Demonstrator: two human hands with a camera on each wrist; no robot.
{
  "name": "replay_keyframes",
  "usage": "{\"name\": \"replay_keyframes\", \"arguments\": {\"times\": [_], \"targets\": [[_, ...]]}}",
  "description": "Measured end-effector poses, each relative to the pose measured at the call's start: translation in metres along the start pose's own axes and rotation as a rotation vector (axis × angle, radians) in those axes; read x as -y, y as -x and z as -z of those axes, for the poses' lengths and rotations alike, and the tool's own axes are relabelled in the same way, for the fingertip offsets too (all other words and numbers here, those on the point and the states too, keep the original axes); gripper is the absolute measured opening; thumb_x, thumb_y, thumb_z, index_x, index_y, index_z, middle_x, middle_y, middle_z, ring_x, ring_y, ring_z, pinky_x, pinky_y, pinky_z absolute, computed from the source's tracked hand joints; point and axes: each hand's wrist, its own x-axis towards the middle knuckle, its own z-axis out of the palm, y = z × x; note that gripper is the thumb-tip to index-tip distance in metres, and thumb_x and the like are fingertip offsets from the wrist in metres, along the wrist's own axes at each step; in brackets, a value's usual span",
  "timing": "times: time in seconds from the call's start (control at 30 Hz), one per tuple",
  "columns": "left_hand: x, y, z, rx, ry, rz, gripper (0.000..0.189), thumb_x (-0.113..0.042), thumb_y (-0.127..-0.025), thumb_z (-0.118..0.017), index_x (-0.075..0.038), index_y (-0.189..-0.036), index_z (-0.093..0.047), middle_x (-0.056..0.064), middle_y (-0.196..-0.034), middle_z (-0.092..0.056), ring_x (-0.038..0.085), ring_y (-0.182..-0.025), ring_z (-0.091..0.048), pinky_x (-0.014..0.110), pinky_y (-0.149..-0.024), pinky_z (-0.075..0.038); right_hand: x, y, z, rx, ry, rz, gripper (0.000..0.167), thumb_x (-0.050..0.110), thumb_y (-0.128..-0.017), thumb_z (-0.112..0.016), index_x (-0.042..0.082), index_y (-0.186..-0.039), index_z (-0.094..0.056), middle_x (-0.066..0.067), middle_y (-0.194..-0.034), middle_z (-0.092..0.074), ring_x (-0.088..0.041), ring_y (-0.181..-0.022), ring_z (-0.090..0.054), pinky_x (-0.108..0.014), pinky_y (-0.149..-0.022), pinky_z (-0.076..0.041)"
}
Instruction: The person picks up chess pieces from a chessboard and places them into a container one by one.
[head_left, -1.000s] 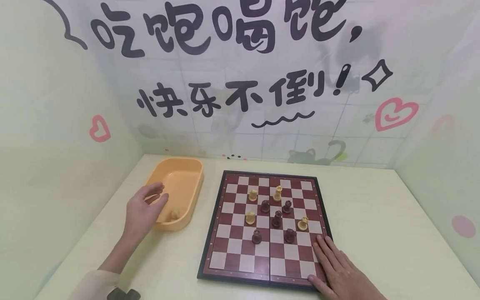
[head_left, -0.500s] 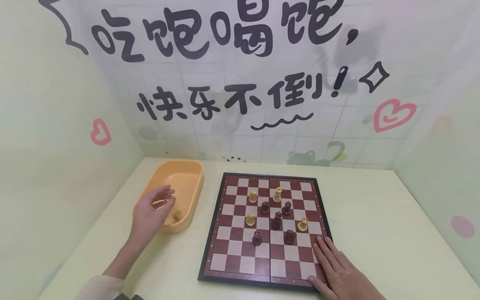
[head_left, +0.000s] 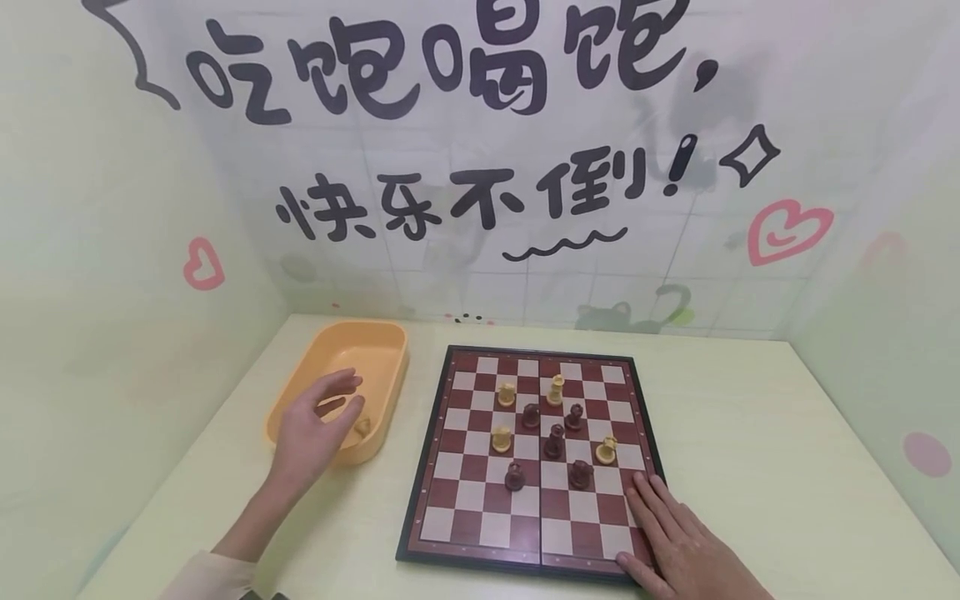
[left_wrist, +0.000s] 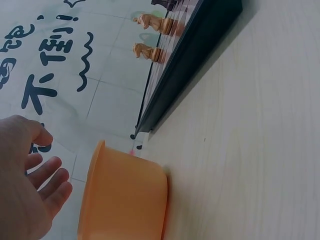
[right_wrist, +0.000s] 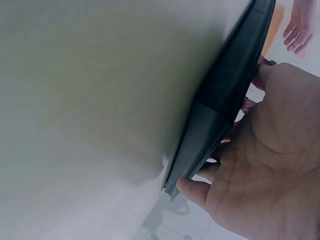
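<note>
My left hand [head_left: 311, 433] is over the near left part of the orange plastic tray [head_left: 393, 350], its fingers loosely bent and apart from the thumb. In the left wrist view nothing lies between its fingers [left_wrist: 47, 175]. A cream chess piece [head_left: 363, 427] lies in the tray just beyond the thumb, partly covered by it. My right hand [head_left: 686, 542] rests with extended fingers along the near right edge of the chessboard [head_left: 480, 525]. On the board stand several cream pieces, among them a knight [left_wrist: 146, 51], and several dark pieces, one a tall one [head_left: 554, 441] near the middle.
The pale tabletop [head_left: 765, 433] runs around the board and tray. Behind it rises a printed backdrop [head_left: 405, 275] with large black characters. Further curtains stand at both sides. A strip of table separates the tray from the board.
My left hand has moved right across the tray, its fingers spreading a little from the thumb. The cream piece in the tray has shifted slightly right. The right hand and board pieces stay put.
</note>
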Motion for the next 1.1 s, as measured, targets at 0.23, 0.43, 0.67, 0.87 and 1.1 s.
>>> {"name": "replay_keyframes", "arguments": {"times": [0.23, 0.43, 0.67, 0.87, 1.1], "targets": [[0.003, 0.000, -0.008, 0.009, 0.096, 0.001, 0.036, 0.004, -0.093, -0.071, 0.005, -0.128, -0.063, 0.020, -0.116, -0.069, 0.021, -0.103, -0.067, 0.016, -0.087, -0.054, 0.002, -0.002, 0.004, 0.068, -0.043, -0.056, 0.082, 0.063, -0.093, -0.059, -0.001, -0.145, -0.053, -0.017, -0.153, -0.045, -0.031, -0.140, -0.040, -0.011, -0.115, 0.002], [0.005, 0.000, -0.019, 0.013, 0.131, -0.019, 0.033, 0.006, -0.092, -0.070, 0.006, -0.125, -0.064, 0.019, -0.111, -0.070, 0.014, -0.099, -0.066, 0.017, -0.086, -0.054, 0.002, -0.002, 0.005, 0.102, -0.040, -0.078, 0.083, 0.065, -0.094, -0.057, 0.001, -0.146, -0.052, -0.016, -0.155, -0.044, -0.030, -0.141, -0.039, -0.045, -0.106, -0.046], [0.002, 0.002, -0.026, 0.005, 0.115, -0.028, 0.030, 0.004, -0.094, -0.068, 0.006, -0.124, -0.065, 0.018, -0.112, -0.070, 0.025, -0.102, -0.066, 0.016, -0.087, -0.054, 0.002, -0.002, 0.003, 0.045, -0.009, -0.060, 0.082, 0.065, -0.093, -0.058, 0.001, -0.145, -0.054, -0.014, -0.153, -0.046, -0.029, -0.139, -0.042, -0.024, -0.117, -0.027], [0.000, 0.002, -0.031, 0.012, 0.136, -0.024, 0.029, 0.003, -0.095, -0.068, 0.006, -0.123, -0.065, 0.018, -0.112, -0.070, 0.030, -0.104, -0.066, 0.017, -0.087, -0.054, 0.002, -0.002, 0.003, 0.052, -0.044, -0.072, 0.082, 0.065, -0.094, -0.058, 0.001, -0.145, -0.053, -0.014, -0.154, -0.046, -0.029, -0.140, -0.040, -0.017, -0.117, -0.009], [-0.005, 0.002, -0.037, 0.022, 0.130, 0.035, 0.027, 0.001, -0.097, -0.065, 0.007, -0.123, -0.065, 0.020, -0.111, -0.069, 0.025, -0.104, -0.066, 0.017, -0.088, -0.054, 0.001, -0.002, 0.006, 0.081, -0.072, -0.081, 0.082, 0.064, -0.094, -0.058, 0.001, -0.146, -0.052, -0.016, -0.155, -0.044, -0.030, -0.141, -0.040, -0.051, -0.104, -0.046]]}}
